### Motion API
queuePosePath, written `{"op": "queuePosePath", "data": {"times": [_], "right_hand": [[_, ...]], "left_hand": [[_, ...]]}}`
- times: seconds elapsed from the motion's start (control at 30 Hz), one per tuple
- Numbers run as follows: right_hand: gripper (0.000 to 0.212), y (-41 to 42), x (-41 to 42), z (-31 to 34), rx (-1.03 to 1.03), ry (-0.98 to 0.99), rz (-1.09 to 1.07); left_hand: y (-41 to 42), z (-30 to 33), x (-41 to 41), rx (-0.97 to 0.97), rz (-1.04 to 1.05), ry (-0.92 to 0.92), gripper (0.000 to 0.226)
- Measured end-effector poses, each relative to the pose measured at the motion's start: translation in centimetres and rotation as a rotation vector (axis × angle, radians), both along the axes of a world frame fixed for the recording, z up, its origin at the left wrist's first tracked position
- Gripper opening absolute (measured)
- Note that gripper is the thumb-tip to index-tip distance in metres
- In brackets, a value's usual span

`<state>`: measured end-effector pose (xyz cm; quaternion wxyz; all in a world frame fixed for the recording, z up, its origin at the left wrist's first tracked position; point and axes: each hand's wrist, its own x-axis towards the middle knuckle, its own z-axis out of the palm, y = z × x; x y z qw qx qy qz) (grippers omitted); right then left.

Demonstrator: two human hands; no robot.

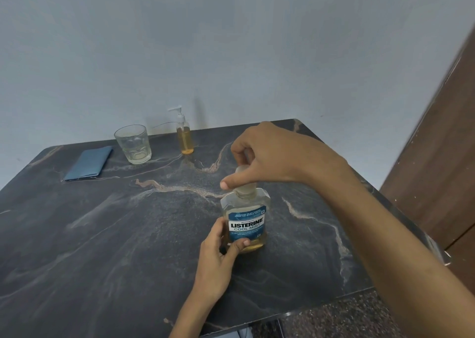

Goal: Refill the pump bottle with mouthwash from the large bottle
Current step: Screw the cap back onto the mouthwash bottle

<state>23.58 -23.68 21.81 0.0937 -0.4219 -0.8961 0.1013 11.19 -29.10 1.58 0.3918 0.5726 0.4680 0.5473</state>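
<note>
The large bottle (245, 222) is steadied upright on the surface (102, 235) by the left hand (218, 258), while its cap (244, 181) is gripped by the right hand (267, 155) fingers. Uncapping appears in hand; next, the capped pump bottle (184, 134), well apart, must be opened.

On my feed I see a dark marble-patterned table (102, 235) with pale tan veins running across its top, set against a plain light blue-grey wall (231, 42). At the far left of the table lies a folded blue cloth (88, 163), and just right of it, apart from it, stands an upright clear drinking glass (133, 144); I cannot tell whether anything is in it. Along the right edge of my view runs a brown wooden panel (442, 157), and a strip of speckled floor (347, 317) shows past the table's near right corner.
</note>
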Motion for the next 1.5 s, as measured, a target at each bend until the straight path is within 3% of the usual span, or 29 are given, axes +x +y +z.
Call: {"op": "queuePosePath", "data": {"times": [0.1,0.17,0.27,0.4,0.53,0.7,0.83,0.97,1.07,1.23,1.5], "right_hand": [[0.022,0.2,-0.1,0.5,-0.046,-0.058,0.047],[0.022,0.2,-0.1,0.8,-0.068,-0.079,0.057],[0.035,0.0,-0.4,0.8,-0.012,-0.113,0.004],[0.066,-0.3,-1.2,0.2,0.213,-0.222,-0.118],[0.071,-0.2,-0.7,0.1,0.229,-0.175,-0.144],[0.053,-0.6,0.7,1.3,-0.055,-0.124,0.002],[0.033,-0.6,0.5,0.6,0.034,-0.088,-0.036],[0.054,-0.4,0.5,0.5,0.154,-0.080,-0.108],[0.064,-0.4,1.1,0.8,0.061,-0.063,-0.067],[0.032,-0.5,0.9,0.1,0.001,0.004,-0.021],[0.032,-0.6,0.8,-0.6,-0.009,0.097,-0.071]], "left_hand": [[0.0,0.1,0.0,0.001,-0.002,-0.005,0.040],[0.0,0.1,0.0,0.003,-0.001,-0.008,0.041],[-0.1,0.0,0.0,-0.002,-0.001,-0.011,0.041],[0.0,0.0,0.1,0.000,0.001,-0.015,0.042],[0.0,0.0,0.0,-0.002,-0.008,-0.023,0.041],[0.0,0.1,0.0,-0.001,-0.006,-0.028,0.041],[0.0,0.0,0.0,-0.005,-0.007,-0.028,0.041],[0.1,0.0,0.0,-0.003,-0.004,-0.019,0.040],[0.1,0.0,0.0,-0.009,-0.005,-0.027,0.040],[0.0,-0.1,0.0,-0.013,-0.006,-0.027,0.040],[-0.1,0.0,0.2,-0.001,0.028,-0.017,0.042]]}}
